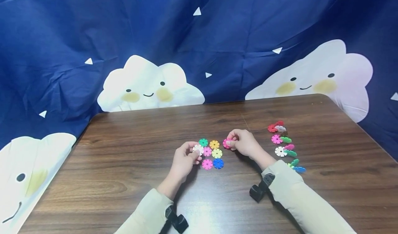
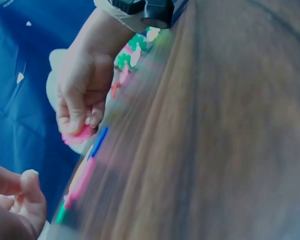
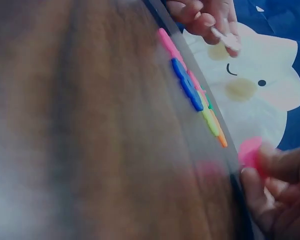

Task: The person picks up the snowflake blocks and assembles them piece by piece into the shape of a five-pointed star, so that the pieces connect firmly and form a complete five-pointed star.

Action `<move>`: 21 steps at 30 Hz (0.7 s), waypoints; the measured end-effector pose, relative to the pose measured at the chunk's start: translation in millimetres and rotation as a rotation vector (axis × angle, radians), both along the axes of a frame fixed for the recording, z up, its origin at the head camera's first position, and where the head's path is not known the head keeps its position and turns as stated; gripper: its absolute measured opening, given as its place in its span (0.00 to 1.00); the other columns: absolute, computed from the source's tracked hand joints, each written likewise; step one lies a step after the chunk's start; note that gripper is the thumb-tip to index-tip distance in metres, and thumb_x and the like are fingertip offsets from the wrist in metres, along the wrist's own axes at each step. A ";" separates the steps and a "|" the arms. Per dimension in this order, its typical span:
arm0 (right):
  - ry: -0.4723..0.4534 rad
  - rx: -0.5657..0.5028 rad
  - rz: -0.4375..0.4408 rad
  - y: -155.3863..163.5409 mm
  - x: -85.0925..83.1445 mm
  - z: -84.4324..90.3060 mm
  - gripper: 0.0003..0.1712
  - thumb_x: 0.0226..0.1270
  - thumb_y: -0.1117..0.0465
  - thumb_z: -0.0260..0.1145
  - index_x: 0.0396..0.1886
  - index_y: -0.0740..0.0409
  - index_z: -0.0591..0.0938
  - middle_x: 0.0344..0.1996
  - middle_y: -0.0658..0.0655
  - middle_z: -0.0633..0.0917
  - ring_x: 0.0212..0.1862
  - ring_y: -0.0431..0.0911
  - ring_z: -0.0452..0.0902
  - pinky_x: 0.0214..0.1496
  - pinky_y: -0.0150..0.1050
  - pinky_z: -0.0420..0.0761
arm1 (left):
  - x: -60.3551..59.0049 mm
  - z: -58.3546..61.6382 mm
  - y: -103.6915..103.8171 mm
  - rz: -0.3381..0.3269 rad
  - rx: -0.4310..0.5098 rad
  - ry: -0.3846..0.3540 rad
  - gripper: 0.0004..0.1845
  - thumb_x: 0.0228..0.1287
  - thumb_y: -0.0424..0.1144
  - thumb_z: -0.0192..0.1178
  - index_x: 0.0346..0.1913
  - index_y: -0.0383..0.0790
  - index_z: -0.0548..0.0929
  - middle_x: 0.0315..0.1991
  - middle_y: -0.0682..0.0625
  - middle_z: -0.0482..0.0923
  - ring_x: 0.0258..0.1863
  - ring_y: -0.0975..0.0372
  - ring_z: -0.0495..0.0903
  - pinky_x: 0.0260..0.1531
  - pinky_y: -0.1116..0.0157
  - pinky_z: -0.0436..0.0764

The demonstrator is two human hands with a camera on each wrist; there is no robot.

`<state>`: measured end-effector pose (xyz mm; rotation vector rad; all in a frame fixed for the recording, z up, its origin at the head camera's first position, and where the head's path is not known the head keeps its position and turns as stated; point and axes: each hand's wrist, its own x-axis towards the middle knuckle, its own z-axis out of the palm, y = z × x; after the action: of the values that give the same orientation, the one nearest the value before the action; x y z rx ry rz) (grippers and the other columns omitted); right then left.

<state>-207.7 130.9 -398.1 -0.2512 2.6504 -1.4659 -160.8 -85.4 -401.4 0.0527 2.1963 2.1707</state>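
Dark wooden bench (image 1: 124, 158) before a cloud-printed blue curtain (image 1: 62, 37). Left hand (image 1: 183, 159) pinches a white flower-shaped disc (image 1: 197, 149) beside flat coloured discs (image 1: 212, 154); right hand (image 1: 244, 142) pinches a pink notched disc (image 1: 226, 143) just right of them.

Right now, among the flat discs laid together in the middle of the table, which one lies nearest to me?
The blue disc. It sits at the near right corner of the group, beside a pink disc and below the yellow-green disc; it is the only blue one there.
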 end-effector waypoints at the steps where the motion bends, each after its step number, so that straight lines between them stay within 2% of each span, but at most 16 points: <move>1: -0.005 -0.046 0.017 0.2 1.9 -0.2 0.03 0.61 0.70 0.62 0.31 0.66 0.75 0.21 0.54 0.78 0.25 0.41 0.76 0.29 0.34 0.82 | 0.9 0.7 2.0 0.008 0.021 -0.003 0.14 0.60 0.22 0.51 0.50 0.23 0.72 0.27 0.50 0.71 0.21 0.67 0.75 0.21 0.74 0.77; 5: 0.055 -0.168 0.059 -2.2 12.5 1.6 0.05 0.61 0.72 0.61 0.31 0.66 0.72 0.20 0.55 0.80 0.26 0.41 0.76 0.29 0.34 0.80 | 4.4 4.0 9.6 0.016 0.110 -0.016 0.13 0.61 0.22 0.50 0.49 0.22 0.71 0.23 0.52 0.71 0.19 0.68 0.72 0.18 0.76 0.73; 11: 0.214 -0.245 0.028 -14.7 29.0 8.9 0.06 0.60 0.71 0.63 0.31 0.64 0.73 0.27 0.61 0.84 0.29 0.39 0.77 0.29 0.31 0.77 | 9.4 7.9 19.0 0.008 0.207 -0.023 0.11 0.61 0.22 0.49 0.47 0.21 0.70 0.19 0.53 0.70 0.16 0.70 0.68 0.15 0.77 0.67; 16: 0.301 -0.232 0.025 -21.0 41.0 12.1 0.06 0.59 0.69 0.64 0.30 0.61 0.74 0.29 0.58 0.85 0.29 0.38 0.76 0.29 0.30 0.76 | 13.7 10.9 24.6 0.026 0.243 -0.022 0.11 0.62 0.24 0.51 0.46 0.21 0.71 0.18 0.53 0.70 0.14 0.70 0.68 0.13 0.76 0.69; 21: 0.382 -0.205 0.034 -26.1 47.9 11.3 0.07 0.58 0.70 0.66 0.28 0.59 0.74 0.27 0.55 0.85 0.26 0.37 0.73 0.28 0.29 0.74 | 18.3 13.9 27.6 0.032 0.280 -0.068 0.10 0.62 0.25 0.52 0.45 0.22 0.71 0.17 0.53 0.71 0.11 0.70 0.68 0.13 0.74 0.72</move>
<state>-159.8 104.8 -386.7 -0.6511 2.7499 -1.8414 -142.6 -57.8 -387.5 -0.0449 1.8564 2.4422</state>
